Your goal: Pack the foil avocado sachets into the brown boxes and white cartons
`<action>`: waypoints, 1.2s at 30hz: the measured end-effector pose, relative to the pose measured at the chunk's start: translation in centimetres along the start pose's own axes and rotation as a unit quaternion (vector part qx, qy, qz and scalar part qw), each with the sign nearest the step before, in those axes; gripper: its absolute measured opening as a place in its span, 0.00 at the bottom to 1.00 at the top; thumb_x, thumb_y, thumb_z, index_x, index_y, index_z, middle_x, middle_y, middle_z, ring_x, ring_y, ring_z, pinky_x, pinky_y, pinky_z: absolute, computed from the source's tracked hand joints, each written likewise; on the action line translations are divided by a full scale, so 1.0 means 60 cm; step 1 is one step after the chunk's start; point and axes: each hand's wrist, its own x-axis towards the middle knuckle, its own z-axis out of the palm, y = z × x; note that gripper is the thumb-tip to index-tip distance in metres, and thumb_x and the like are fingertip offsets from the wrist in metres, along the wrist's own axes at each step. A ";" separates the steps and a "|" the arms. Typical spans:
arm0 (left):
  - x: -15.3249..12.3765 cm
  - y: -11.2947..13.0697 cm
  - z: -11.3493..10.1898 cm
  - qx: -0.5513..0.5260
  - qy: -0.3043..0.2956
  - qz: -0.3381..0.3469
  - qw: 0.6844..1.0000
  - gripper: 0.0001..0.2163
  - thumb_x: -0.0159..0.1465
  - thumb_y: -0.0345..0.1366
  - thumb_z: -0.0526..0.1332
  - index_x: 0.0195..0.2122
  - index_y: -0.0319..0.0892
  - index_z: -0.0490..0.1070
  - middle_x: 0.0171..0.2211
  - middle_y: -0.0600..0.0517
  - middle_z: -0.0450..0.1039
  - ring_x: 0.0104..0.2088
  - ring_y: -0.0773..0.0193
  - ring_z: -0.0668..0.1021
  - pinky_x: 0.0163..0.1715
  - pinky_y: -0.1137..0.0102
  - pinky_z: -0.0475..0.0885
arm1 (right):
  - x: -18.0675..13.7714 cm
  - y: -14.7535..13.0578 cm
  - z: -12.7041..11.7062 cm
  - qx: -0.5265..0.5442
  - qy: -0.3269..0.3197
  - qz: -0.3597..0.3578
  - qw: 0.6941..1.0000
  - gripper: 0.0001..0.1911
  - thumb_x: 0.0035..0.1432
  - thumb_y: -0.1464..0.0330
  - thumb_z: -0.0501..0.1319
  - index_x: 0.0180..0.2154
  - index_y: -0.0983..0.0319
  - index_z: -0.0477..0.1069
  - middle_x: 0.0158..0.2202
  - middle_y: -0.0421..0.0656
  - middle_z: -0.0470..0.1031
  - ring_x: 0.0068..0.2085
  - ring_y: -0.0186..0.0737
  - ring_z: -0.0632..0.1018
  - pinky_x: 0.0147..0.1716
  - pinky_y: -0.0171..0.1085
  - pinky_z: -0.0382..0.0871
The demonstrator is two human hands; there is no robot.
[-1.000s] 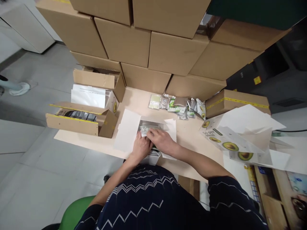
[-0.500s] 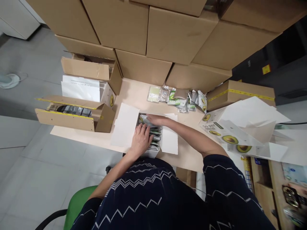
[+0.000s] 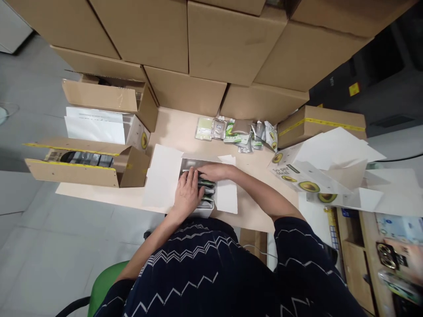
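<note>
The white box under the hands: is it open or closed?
Open. The white box has both flaps spread flat to the sides, and packets show inside. The left hand and right hand rest on them.

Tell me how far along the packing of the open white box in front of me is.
Done: the white box already holds a row of sachets. In hand: the left hand and right hand both press on that row; whether either grips one is unclear. Left: loose sachets lie at the table's back edge, and the box flaps are open.
</note>
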 end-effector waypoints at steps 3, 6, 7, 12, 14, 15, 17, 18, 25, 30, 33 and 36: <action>0.000 0.000 -0.001 0.007 -0.006 0.001 1.000 0.28 0.70 0.42 0.53 0.66 0.27 0.58 0.66 0.33 0.59 0.63 0.41 0.64 0.61 0.50 0.64 | -0.073 0.011 -0.028 0.127 0.078 -0.068 0.987 0.14 0.63 0.64 0.58 0.45 0.62 0.77 0.44 0.48 0.81 0.41 0.39 0.79 0.43 0.36 0.70; -0.001 0.001 -0.003 0.011 -0.012 -0.002 1.000 0.28 0.70 0.43 0.52 0.65 0.27 0.59 0.66 0.34 0.59 0.63 0.42 0.65 0.61 0.50 0.64 | -0.123 0.081 -0.062 0.241 0.280 -0.005 0.929 0.18 0.63 0.56 0.58 0.44 0.61 0.77 0.37 0.46 0.81 0.34 0.37 0.79 0.39 0.37 0.72; -0.002 0.001 -0.002 0.010 -0.013 -0.004 1.000 0.28 0.70 0.43 0.52 0.65 0.28 0.59 0.66 0.34 0.59 0.63 0.42 0.64 0.61 0.49 0.65 | -0.127 0.114 -0.073 0.237 0.367 0.060 0.897 0.19 0.63 0.55 0.57 0.45 0.62 0.76 0.37 0.47 0.80 0.34 0.38 0.79 0.38 0.38 0.73; -0.004 0.000 0.004 0.004 -0.007 -0.007 1.000 0.28 0.70 0.44 0.52 0.65 0.31 0.60 0.67 0.35 0.59 0.64 0.41 0.64 0.61 0.48 0.65 | -0.075 0.280 -0.103 -0.035 0.433 0.400 0.807 0.28 0.61 0.67 0.61 0.62 0.66 0.63 0.63 0.61 0.65 0.61 0.54 0.68 0.56 0.50 0.63; -0.006 -0.001 0.006 0.000 -0.003 -0.008 1.000 0.27 0.70 0.44 0.53 0.66 0.32 0.60 0.67 0.36 0.59 0.64 0.41 0.64 0.60 0.48 0.65 | -0.048 0.321 -0.100 -0.110 0.366 0.438 0.814 0.33 0.63 0.70 0.60 0.68 0.63 0.55 0.70 0.61 0.51 0.68 0.54 0.57 0.62 0.54 0.54; -0.006 0.000 0.007 -0.002 -0.002 -0.010 1.000 0.27 0.70 0.44 0.53 0.66 0.33 0.60 0.67 0.37 0.59 0.64 0.41 0.65 0.60 0.48 0.65 | -0.038 0.335 -0.097 -0.130 0.339 0.443 0.820 0.34 0.64 0.72 0.58 0.69 0.61 0.52 0.72 0.59 0.47 0.70 0.53 0.53 0.64 0.55 0.50; -0.007 0.001 0.006 -0.001 -0.001 -0.013 1.000 0.27 0.69 0.43 0.53 0.66 0.33 0.60 0.67 0.37 0.60 0.63 0.41 0.65 0.60 0.49 0.65 | -0.025 0.355 -0.090 -0.146 0.306 0.447 0.828 0.32 0.66 0.75 0.53 0.69 0.59 0.53 0.72 0.57 0.46 0.71 0.51 0.49 0.65 0.57 0.44; -0.008 0.001 0.005 0.001 -0.001 -0.014 1.000 0.27 0.69 0.43 0.54 0.65 0.33 0.60 0.66 0.37 0.60 0.63 0.41 0.65 0.60 0.49 0.65 | -0.022 0.360 -0.088 -0.146 0.300 0.446 0.830 0.31 0.66 0.77 0.51 0.68 0.60 0.55 0.72 0.57 0.48 0.71 0.51 0.49 0.65 0.58 0.43; -0.007 0.001 0.001 0.017 0.001 -0.007 1.000 0.27 0.69 0.43 0.54 0.64 0.31 0.62 0.66 0.36 0.61 0.63 0.42 0.66 0.60 0.51 0.65 | -0.055 0.339 -0.100 -0.039 0.451 0.396 0.799 0.22 0.68 0.72 0.46 0.59 0.66 0.68 0.55 0.59 0.73 0.61 0.52 0.69 0.60 0.55 0.58; -0.006 0.001 0.003 0.018 0.000 -0.005 1.000 0.26 0.70 0.43 0.53 0.64 0.30 0.62 0.66 0.36 0.60 0.62 0.41 0.66 0.60 0.50 0.65 | -0.155 0.228 -0.072 0.281 0.581 0.181 0.742 0.25 0.67 0.55 0.46 0.57 0.61 0.64 0.51 0.52 0.74 0.47 0.46 0.80 0.46 0.47 0.74; -0.005 0.002 0.001 0.011 -0.003 -0.006 1.000 0.26 0.70 0.43 0.53 0.64 0.31 0.62 0.66 0.35 0.60 0.63 0.42 0.65 0.61 0.50 0.64 | -0.222 0.133 -0.029 0.371 0.549 0.025 0.749 0.27 0.58 0.46 0.56 0.52 0.54 0.68 0.48 0.47 0.76 0.45 0.46 0.80 0.43 0.48 0.76; -0.004 0.002 -0.002 0.001 -0.003 -0.003 1.000 0.26 0.69 0.42 0.54 0.64 0.31 0.62 0.66 0.35 0.60 0.63 0.42 0.66 0.61 0.49 0.64 | -0.251 0.047 0.007 0.358 0.430 -0.044 0.827 0.24 0.55 0.45 0.60 0.44 0.55 0.74 0.39 0.44 0.79 0.41 0.47 0.80 0.41 0.47 0.76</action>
